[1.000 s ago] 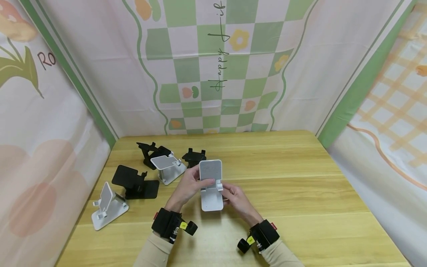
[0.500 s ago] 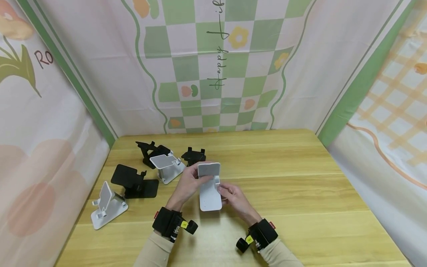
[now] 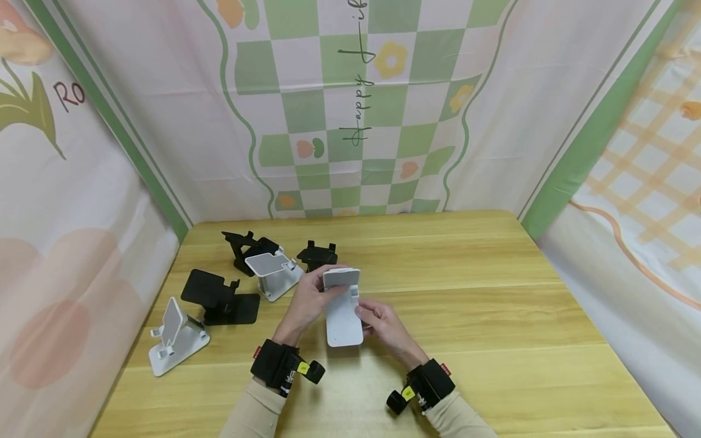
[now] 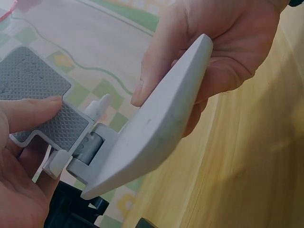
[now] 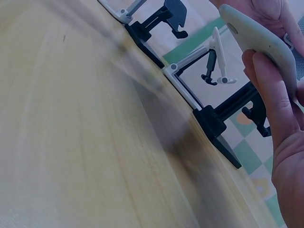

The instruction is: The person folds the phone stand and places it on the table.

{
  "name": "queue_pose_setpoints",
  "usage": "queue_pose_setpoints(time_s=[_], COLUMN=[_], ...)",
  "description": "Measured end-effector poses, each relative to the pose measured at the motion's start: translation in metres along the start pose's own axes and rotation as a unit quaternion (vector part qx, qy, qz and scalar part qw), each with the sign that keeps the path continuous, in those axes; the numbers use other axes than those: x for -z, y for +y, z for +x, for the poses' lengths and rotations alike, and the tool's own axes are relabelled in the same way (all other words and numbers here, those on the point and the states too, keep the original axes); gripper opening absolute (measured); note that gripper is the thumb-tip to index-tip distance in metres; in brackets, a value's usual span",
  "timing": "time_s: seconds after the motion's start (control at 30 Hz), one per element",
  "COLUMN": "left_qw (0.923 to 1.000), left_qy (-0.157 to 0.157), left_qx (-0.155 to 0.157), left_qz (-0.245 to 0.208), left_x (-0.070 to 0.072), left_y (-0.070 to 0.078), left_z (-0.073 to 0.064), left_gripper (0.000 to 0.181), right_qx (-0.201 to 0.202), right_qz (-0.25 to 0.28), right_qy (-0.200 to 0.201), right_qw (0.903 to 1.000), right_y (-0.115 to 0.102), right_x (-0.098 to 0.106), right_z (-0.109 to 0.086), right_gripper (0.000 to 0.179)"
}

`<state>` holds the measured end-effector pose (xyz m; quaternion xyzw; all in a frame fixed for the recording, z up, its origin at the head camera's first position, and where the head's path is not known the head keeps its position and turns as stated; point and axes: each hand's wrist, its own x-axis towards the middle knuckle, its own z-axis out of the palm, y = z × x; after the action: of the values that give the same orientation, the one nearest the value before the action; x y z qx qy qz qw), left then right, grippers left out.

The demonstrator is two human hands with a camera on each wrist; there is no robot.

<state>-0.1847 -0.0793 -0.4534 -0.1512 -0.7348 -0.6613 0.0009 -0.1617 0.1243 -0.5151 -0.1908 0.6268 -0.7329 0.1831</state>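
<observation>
A white phone stand (image 3: 344, 322) is held above the table between both hands in the head view. My left hand (image 3: 310, 301) grips its upper plate, with the thumb across the grey textured pad (image 4: 33, 80) in the left wrist view. My right hand (image 3: 386, 325) pinches the edge of the flat white base, thumb on one face and fingers on the other. Between plate and base shows a grey hinge (image 4: 89, 147), with small white hooks beside it. From the right wrist view, the base's underside (image 5: 259, 35) faces the camera, with fingers lying against it.
Several other phone stands are on the left of the wooden table (image 3: 465, 292): a white one (image 3: 183, 353) nearest, a black one (image 3: 205, 289) behind it, another white one (image 3: 268, 264), and black ones (image 3: 317, 254) farther back. A patterned cloth (image 3: 350, 170) hangs behind.
The padded plate of the held phone stand has tilted, showing less of its face to the head camera. More of the base shows now. Both hands keep their hold in nearly the same place.
</observation>
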Motion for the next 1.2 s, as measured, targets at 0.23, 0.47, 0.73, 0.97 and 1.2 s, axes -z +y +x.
queue_pose_setpoints(time_s=[0.23,0.47,0.73,0.97,1.2], left_qw=[1.0000,0.9997,0.9735,0.8566,0.7891], left_qy=[0.004,0.003,0.017,0.032,0.035], left_qx=[0.005,-0.012,-0.144,-0.303,-0.331], left_qz=[0.004,0.023,0.177,0.416,0.516], left_x=[-0.001,-0.002,-0.002,-0.010,-0.014], left_y=[-0.001,0.003,0.024,0.045,0.055], left_z=[0.000,-0.001,0.002,0.010,0.007], left_gripper=[0.040,0.043,0.046,0.031,0.022], right_qx=[-0.002,-0.002,-0.020,-0.031,-0.036], right_qz=[0.000,-0.002,-0.009,-0.022,-0.016], right_qy=[0.000,0.009,0.039,0.059,0.068], right_qw=[1.0000,1.0000,0.9990,0.9975,0.9969], right_y=[0.002,0.004,0.006,0.008,0.009], right_x=[0.001,0.003,0.007,0.009,0.008], right_z=[0.000,0.002,0.002,0.002,0.003], right_gripper=[0.051,0.050,0.049,0.047,0.048])
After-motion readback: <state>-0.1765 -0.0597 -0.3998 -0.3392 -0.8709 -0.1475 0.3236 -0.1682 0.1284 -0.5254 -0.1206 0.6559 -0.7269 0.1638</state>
